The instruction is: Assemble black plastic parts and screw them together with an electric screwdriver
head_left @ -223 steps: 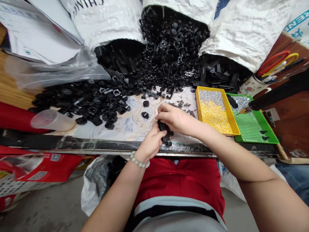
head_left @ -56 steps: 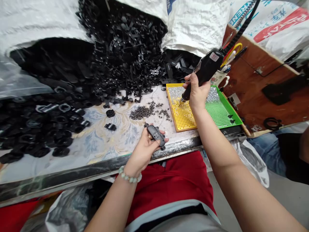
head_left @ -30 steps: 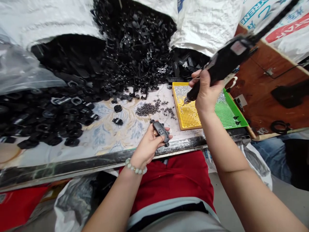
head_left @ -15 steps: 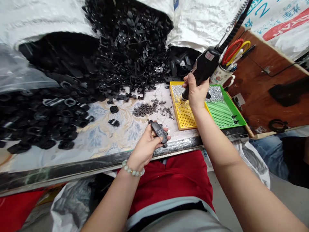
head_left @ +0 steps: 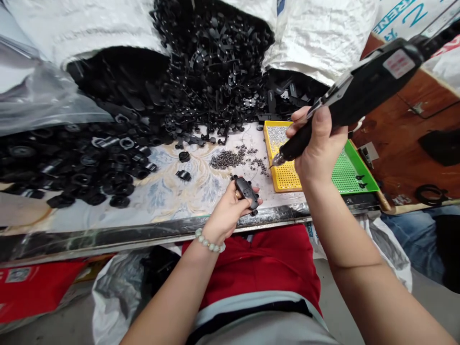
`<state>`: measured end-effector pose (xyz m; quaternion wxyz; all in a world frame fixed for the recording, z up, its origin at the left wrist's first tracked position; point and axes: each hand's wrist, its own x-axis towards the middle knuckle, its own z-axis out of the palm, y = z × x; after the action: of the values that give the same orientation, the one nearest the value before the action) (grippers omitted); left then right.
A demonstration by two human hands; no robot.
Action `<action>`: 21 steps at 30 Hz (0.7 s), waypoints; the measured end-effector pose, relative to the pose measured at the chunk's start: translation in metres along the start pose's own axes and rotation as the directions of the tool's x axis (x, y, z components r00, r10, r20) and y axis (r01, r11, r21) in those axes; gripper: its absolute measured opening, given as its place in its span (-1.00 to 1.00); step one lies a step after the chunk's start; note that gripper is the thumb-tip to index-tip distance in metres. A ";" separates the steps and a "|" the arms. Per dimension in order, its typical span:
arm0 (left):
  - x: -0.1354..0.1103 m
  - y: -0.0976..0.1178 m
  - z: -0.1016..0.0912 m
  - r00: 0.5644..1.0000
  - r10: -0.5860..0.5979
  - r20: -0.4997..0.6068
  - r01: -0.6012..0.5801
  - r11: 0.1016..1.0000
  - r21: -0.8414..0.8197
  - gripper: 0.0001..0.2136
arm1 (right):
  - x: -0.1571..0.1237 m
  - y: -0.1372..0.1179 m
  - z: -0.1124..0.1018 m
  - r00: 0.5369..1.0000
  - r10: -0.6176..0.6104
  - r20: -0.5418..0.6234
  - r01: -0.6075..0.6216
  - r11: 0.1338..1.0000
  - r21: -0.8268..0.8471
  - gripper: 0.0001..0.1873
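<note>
Casing (head_left: 246,190) sits pinched in the left hand (head_left: 230,211), best braced steady, while the right hand (head_left: 319,148) wraps round a screwdriver (head_left: 370,81) whose bit (head_left: 276,161) wants careful aim.

Fairly bright, even light falls from above, leaving the white sack (head_left: 316,36) pale along its creases. Inside the sack opening (head_left: 115,72) at left, detail sinks into black. Small glints show on the silver screws (head_left: 277,132) and glossy table edge (head_left: 283,212); the floor (head_left: 341,309) is dimmer. The screwdriver (head_left: 370,81) looks slightly soft, and wide-angle distortion stretches the corners.
</note>
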<state>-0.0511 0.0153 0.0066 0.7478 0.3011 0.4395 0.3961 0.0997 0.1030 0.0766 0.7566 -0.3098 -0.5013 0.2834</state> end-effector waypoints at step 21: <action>0.003 -0.004 0.001 0.998 0.041 -0.037 -0.042 0.999 -0.015 -0.63 | -0.074 -0.011 0.026 0.915 0.288 0.283 -0.312 0.949 0.044 -0.71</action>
<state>-0.0480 0.0153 0.0022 0.7338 0.2969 0.4436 0.4204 0.0514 0.0457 0.0502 0.6406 -0.3074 -0.5344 0.4578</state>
